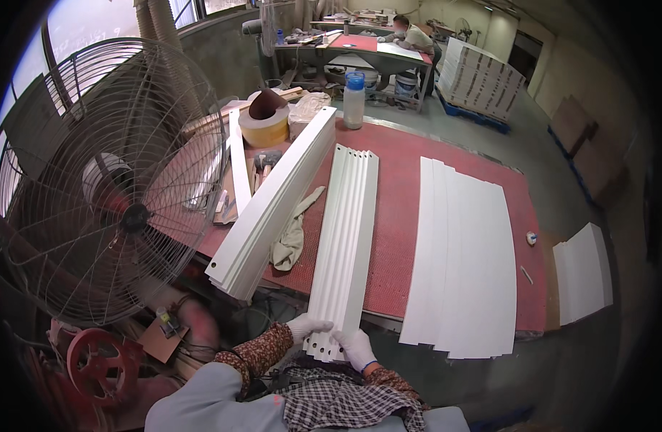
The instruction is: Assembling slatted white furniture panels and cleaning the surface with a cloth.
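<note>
Red worktop point(398, 180), middle white strips point(345, 237), left hand point(307, 327) and right hand point(356, 348) at the near end, each grip pinching them

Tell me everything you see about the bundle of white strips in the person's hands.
The bundle of white strips is long and narrow, perhaps painted wood or board. Several strips overlap in shallow steps, with dark round holes near their ends. It extends over the red tabletop, its near end jutting past the edge toward the person. There, the gloved left hand grips its left side, the gloved right hand its right.
</note>
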Action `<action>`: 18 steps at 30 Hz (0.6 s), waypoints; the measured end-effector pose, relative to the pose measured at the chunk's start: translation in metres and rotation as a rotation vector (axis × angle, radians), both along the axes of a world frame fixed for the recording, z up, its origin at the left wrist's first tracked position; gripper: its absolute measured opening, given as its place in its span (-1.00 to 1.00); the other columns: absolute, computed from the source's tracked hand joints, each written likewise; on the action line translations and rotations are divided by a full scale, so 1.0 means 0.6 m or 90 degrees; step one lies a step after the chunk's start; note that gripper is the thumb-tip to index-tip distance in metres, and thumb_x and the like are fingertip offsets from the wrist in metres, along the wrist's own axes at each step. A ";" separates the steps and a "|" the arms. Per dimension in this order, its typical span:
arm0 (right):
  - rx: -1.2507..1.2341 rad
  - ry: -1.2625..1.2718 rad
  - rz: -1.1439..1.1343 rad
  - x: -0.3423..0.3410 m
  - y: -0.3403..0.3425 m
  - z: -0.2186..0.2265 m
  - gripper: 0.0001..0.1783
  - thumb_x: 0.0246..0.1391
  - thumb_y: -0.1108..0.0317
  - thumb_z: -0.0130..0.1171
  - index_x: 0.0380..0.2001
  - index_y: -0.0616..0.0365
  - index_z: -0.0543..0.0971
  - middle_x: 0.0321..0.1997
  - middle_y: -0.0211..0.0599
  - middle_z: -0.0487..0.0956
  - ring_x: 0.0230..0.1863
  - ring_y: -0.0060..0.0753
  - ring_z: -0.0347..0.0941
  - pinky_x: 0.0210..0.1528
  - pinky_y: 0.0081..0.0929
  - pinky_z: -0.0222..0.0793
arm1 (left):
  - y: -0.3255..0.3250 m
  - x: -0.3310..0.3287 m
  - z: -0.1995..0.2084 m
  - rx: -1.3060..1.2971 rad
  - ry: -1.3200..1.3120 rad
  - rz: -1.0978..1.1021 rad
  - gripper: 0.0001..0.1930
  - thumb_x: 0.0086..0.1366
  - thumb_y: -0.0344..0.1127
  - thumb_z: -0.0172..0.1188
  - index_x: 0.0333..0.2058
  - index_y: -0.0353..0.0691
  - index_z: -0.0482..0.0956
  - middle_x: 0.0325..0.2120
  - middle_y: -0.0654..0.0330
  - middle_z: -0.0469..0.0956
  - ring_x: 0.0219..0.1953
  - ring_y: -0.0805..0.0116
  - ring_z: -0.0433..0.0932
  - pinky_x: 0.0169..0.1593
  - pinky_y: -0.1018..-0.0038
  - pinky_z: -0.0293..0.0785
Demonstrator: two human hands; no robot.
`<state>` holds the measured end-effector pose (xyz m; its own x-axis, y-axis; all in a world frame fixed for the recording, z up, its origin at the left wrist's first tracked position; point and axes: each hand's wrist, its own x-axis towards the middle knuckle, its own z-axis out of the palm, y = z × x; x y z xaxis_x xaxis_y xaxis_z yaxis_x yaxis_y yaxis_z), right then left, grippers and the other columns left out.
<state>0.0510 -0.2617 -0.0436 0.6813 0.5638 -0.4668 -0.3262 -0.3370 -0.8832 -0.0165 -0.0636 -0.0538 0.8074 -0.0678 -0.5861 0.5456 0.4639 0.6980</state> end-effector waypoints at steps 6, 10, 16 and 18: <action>0.022 -0.091 -0.030 -0.012 0.004 0.001 -0.59 0.02 0.16 0.40 -0.19 0.29 0.67 -0.29 -0.22 0.72 -0.29 -0.42 0.64 -0.23 -0.42 0.53 | -0.007 0.006 0.014 0.086 0.024 0.012 -0.46 0.22 -0.31 0.35 0.16 -0.37 0.48 -0.01 0.11 0.61 -0.01 0.35 0.59 0.13 0.39 0.50; -0.009 -0.131 -0.115 -0.027 0.014 0.004 -0.58 -0.02 0.16 0.41 -0.19 0.27 0.68 -0.30 -0.20 0.72 -0.29 -0.35 0.68 -0.24 -0.36 0.55 | -0.011 0.002 0.003 0.069 -0.024 0.048 -0.46 0.21 -0.31 0.36 0.14 -0.37 0.50 -0.02 0.12 0.62 -0.02 0.35 0.59 0.12 0.40 0.50; -0.155 -0.127 -0.158 -0.037 0.047 0.007 -0.53 -0.13 0.09 0.39 -0.23 0.26 0.70 -0.35 -0.02 0.72 -0.26 -0.08 0.71 -0.23 -0.19 0.58 | 0.012 0.010 0.016 0.155 0.005 -0.014 -0.46 0.21 -0.28 0.37 0.14 -0.37 0.51 -0.03 0.12 0.62 -0.02 0.35 0.59 0.11 0.42 0.51; -0.174 -0.144 -0.153 -0.029 0.052 0.007 -0.53 -0.14 0.08 0.40 -0.27 0.26 0.70 -0.37 -0.02 0.71 -0.28 -0.06 0.70 -0.23 -0.18 0.57 | 0.014 0.009 0.011 0.131 -0.005 -0.021 -0.45 0.21 -0.27 0.37 0.14 -0.36 0.50 -0.04 0.11 0.62 -0.03 0.35 0.60 0.10 0.41 0.52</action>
